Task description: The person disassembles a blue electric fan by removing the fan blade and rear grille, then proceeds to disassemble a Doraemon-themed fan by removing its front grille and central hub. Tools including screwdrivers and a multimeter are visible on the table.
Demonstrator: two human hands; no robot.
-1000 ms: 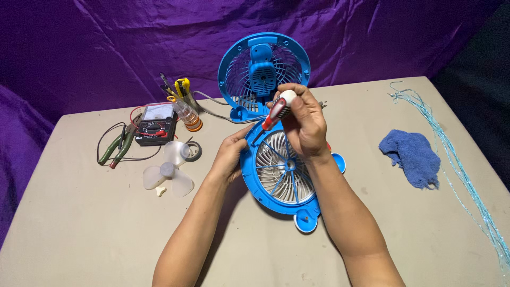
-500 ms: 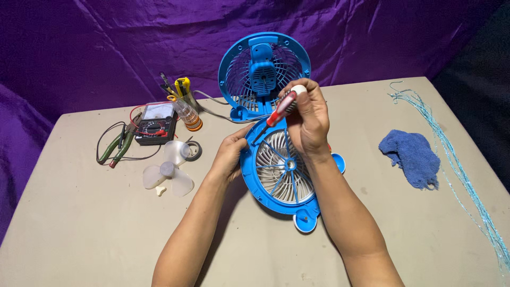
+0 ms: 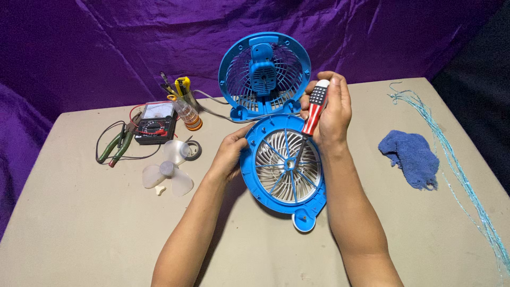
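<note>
right hand (image 3: 330,109) clamps screwdriver (image 3: 314,109), tip probably at hub of fan grille (image 3: 286,163); left hand (image 3: 229,154) grips rim. tip slip could snap ribs.

You get bright, even light from above on the table (image 3: 79,223). Your arms drop soft, dark shadows beneath them. The purple cloth (image 3: 106,48) shines in patches. Everything looks sharp, though the far right corner goes dim.
</note>
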